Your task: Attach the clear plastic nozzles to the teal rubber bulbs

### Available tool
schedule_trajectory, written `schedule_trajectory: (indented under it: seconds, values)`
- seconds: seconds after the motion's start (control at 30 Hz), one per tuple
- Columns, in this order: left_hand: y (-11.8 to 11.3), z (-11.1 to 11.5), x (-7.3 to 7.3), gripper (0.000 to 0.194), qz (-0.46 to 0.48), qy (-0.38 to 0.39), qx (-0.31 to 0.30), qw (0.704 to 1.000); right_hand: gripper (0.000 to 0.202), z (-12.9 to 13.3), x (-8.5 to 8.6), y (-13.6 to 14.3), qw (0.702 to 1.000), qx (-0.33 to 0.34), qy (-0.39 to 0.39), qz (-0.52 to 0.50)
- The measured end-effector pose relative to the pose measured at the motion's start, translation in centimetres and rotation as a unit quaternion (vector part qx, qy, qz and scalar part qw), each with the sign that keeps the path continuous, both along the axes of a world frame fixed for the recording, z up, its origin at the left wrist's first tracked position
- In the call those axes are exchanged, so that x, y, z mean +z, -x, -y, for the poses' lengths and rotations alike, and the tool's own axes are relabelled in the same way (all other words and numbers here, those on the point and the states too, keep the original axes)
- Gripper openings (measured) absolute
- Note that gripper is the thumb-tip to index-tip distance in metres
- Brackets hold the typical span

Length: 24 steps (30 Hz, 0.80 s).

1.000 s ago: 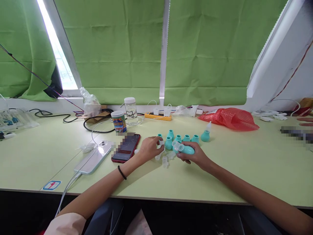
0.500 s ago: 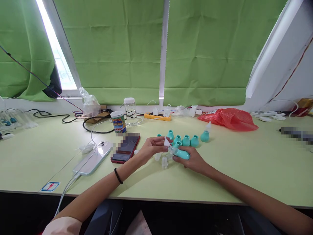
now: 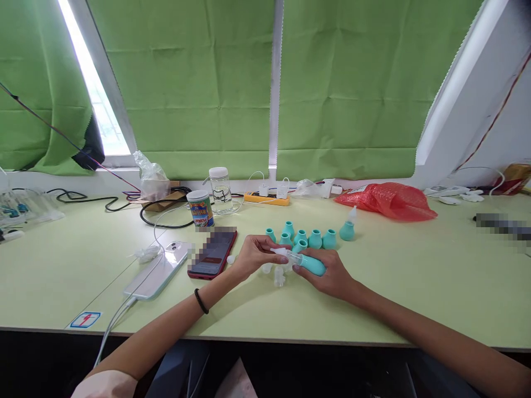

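My right hand [image 3: 329, 272] is wrapped round a teal bulb [image 3: 313, 265], whose clear connector [image 3: 294, 257] points left. A white nozzle tip [image 3: 280, 251] is pinched by my left hand [image 3: 257, 255] and meets the end of that connector. Just behind my hands stand several teal bulbs [image 3: 315, 239] with open necks. One teal bulb with a nozzle on it [image 3: 347, 230] stands upright to their right. Clear plastic pieces [image 3: 279, 276] lie below my hands, partly hidden by them.
Left of my hands lie a red-cased phone [image 3: 213, 253] and a pale phone [image 3: 160, 271] with a white cable. A patterned tub [image 3: 201, 210], a lidded jar [image 3: 221, 193] and an orange power strip [image 3: 266, 199] stand behind. A red plastic bag [image 3: 388, 202] lies back right.
The white nozzle tip has gone from upright and tilted to lying in line with the connector, end to end. My left hand has turned slightly, showing more bulbs behind it.
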<state>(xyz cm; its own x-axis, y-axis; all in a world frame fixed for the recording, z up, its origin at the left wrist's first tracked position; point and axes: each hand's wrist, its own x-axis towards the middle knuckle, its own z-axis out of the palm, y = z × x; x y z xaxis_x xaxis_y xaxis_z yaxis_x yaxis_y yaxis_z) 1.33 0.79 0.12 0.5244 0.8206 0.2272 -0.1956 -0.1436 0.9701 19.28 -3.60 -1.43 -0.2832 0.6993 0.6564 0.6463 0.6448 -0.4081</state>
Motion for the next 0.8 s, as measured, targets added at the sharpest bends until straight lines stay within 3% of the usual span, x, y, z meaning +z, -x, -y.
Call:
schedule_trajectory:
  seconds: [0.17, 0.33, 0.43, 0.6, 0.8]
  values:
    - [0.5, -0.2, 0.5, 0.031, -0.084, -0.067, 0.044, 0.993, 0.02, 0.1, 0.5, -0.2, 1.0, 0.017, 0.007, 0.011]
    - [1.2, -0.1, 1.8, 0.038, -0.129, -0.073, -0.05, 0.988, 0.02, 0.2, 0.9, -0.3, 0.999, 0.015, 0.037, 0.019]
    - [1.4, -0.2, 2.1, 0.036, -0.136, -0.058, -0.073, 0.986, 0.021, 0.1, 0.8, -0.5, 0.999, 0.021, 0.027, 0.032]
    - [1.4, -0.5, 1.8, 0.036, -0.138, -0.015, -0.085, 0.987, 0.026, -0.2, 0.1, -0.8, 0.992, 0.004, -0.067, 0.108]
    - [1.3, -0.4, 1.8, 0.031, -0.149, 0.015, -0.104, 0.983, 0.027, -0.2, -0.5, -1.1, 0.956, -0.043, -0.191, 0.218]
